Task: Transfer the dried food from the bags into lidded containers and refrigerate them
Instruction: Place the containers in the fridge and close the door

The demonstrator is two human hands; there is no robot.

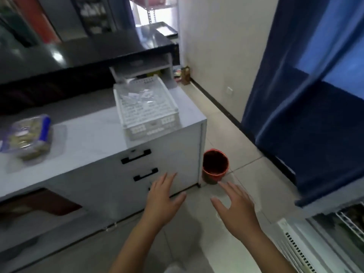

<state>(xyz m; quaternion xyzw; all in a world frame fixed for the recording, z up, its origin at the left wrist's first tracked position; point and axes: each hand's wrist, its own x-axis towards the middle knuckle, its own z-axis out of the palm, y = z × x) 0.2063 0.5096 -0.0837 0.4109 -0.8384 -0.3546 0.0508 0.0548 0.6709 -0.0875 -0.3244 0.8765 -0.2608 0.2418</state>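
A clear lidded container (pixel 29 137) with pale dried food and a blue clip stands on the white counter (pixel 88 138) at the left. A white slotted basket (pixel 146 109) holding clear plastic bags sits near the counter's right end. My left hand (pixel 164 200) hangs open, fingers spread, in front of the cabinet drawers. My right hand (pixel 236 207) is open too, held over the floor tiles. Both hold nothing. An open refrigerator (pixel 332 233) with a wire shelf shows at the lower right.
A red waste bin (pixel 215 166) stands on the floor beside the cabinet's right corner. Two black drawer handles (pixel 136 156) face me. A dark blue curtain (pixel 307 115) hangs at the right. A black glossy counter (pixel 98 50) lies behind.
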